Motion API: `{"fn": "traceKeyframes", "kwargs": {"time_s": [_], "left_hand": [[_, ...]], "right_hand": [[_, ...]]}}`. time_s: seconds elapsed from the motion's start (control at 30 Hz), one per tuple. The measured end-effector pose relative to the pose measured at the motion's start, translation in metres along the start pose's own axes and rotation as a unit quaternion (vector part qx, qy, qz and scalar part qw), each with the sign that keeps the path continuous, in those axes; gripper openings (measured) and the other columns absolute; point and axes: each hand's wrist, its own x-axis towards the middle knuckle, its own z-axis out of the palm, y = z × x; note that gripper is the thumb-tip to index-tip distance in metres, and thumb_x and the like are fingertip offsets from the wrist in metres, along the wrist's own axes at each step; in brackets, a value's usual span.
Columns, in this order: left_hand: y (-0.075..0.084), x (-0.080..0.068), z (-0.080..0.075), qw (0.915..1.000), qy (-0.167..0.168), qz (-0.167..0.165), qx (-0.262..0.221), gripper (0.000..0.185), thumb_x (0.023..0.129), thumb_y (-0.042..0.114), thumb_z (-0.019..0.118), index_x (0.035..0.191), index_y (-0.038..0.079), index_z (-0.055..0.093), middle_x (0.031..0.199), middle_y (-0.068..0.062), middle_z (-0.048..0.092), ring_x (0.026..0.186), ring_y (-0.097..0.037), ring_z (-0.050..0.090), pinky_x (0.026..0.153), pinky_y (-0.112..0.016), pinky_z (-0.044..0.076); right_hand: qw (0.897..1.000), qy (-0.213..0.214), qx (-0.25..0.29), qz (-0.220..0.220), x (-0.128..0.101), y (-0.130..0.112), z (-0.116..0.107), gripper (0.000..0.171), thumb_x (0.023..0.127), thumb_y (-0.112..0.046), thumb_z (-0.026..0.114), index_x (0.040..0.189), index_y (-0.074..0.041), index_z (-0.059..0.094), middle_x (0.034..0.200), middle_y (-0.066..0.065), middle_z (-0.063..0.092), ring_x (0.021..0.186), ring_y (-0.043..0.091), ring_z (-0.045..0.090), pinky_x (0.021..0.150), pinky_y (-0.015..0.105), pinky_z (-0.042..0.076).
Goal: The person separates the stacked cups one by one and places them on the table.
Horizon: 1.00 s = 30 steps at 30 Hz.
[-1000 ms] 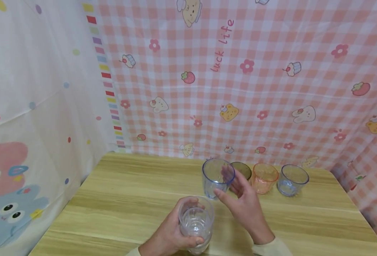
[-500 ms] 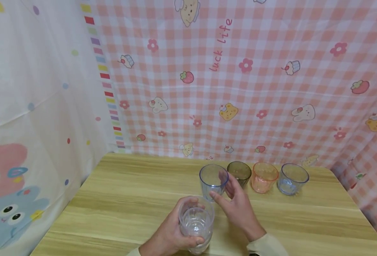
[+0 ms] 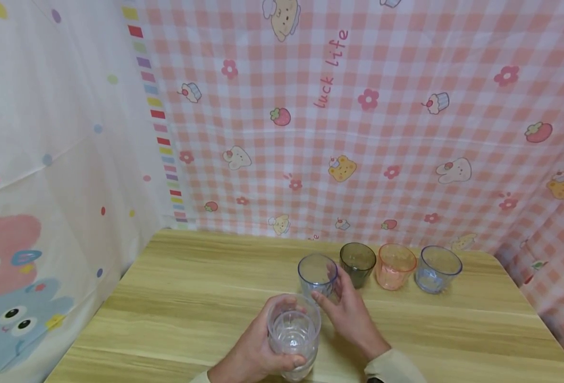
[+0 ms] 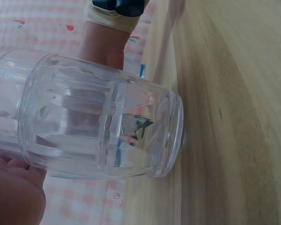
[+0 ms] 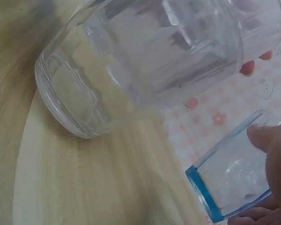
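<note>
The clear glass (image 3: pixel 293 334) is ribbed, thick-walled and see-through, with a heavy rounded base. The left hand (image 3: pixel 253 351) grips it, fingers curled round its side, near the front edge of the wooden bench (image 3: pixel 191 298). Just behind it the right hand (image 3: pixel 351 314) holds a pale blue cup (image 3: pixel 316 274), thumb and fingers set against its wall (how firmly it grips is hard to judge). Beyond that cup three more stand in a row near the back edge: a dark cup (image 3: pixel 358 262), an orange cup (image 3: pixel 395 266) and another blue cup (image 3: pixel 437 268).

The head view alone shows that row and the pink checked cloth (image 3: pixel 382 133) hung behind the bench. The left wrist view shows the clear glass (image 4: pixel 100 129) from close by, its base just above the bench, with the other arm's cream sleeve (image 4: pixel 110 18) behind it. The right wrist view shows what the others hide: the blue cup's bright blue bottom rim (image 5: pixel 203 197), and the fingertips (image 5: pixel 271 150) pressed on its side.
</note>
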Motion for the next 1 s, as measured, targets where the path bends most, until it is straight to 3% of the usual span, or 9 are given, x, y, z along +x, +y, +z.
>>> {"fn": "traceKeyframes", "kwargs": {"time_s": [0.43,0.73,1.0], "left_hand": [[-0.003,-0.001,-0.002,0.9994,0.001,0.016,0.029,0.087,0.081,0.005,0.09,0.153,0.013,0.043,0.144,-0.019,0.061,0.128,-0.016,0.064,0.113,-0.029,0.052],[0.0,0.001,-0.001,0.9999,0.0,0.008,0.011,0.087,0.08,0.002,0.09,0.152,0.011,0.042,0.146,-0.015,0.062,0.128,-0.016,0.064,0.115,-0.028,0.051],[-0.002,0.0,0.0,0.9999,-0.001,0.005,-0.01,0.086,0.08,-0.001,0.089,0.151,0.008,0.042,0.145,-0.02,0.061,0.128,-0.015,0.064,0.113,-0.027,0.052]], "right_hand": [[1.0,-0.005,-0.006,0.029,0.004,0.016,0.009,0.089,0.102,-0.016,0.075,0.166,0.008,0.017,0.169,0.035,0.031,0.159,0.047,0.033,0.129,0.054,0.031],[0.999,0.02,-0.014,0.037,0.013,0.019,0.01,0.088,0.101,-0.014,0.077,0.166,0.008,0.022,0.167,0.034,0.037,0.156,0.047,0.038,0.128,0.055,0.035],[0.998,0.015,-0.011,0.057,0.017,0.023,0.009,0.078,0.103,-0.011,0.073,0.164,0.009,0.029,0.165,0.033,0.04,0.153,0.048,0.043,0.126,0.053,0.038]]}}
